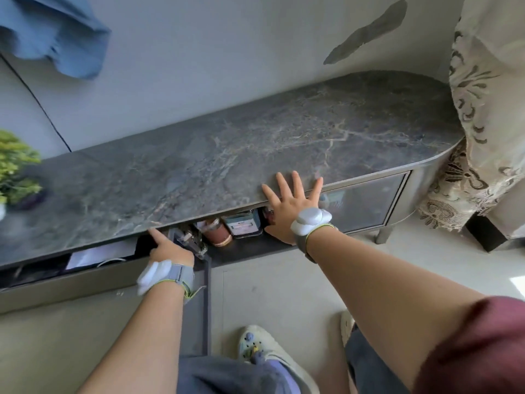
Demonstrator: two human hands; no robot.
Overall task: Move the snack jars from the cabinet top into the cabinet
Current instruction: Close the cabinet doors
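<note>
Cabinet (369,211) interior: snack jars (230,227) between hands.

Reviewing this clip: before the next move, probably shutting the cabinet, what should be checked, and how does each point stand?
1. Cabinet top free of jars: ok as far as visible; the left end is blurred.
2. Jars inside the cabinet: ok.
3. Jars behind the door line: cannot tell.
4. Right hand empty: ok, fingers spread at the top's edge.
5. Left hand empty: cannot tell, fingers reach inside.
6. Glass door free to move: cannot tell.
</note>
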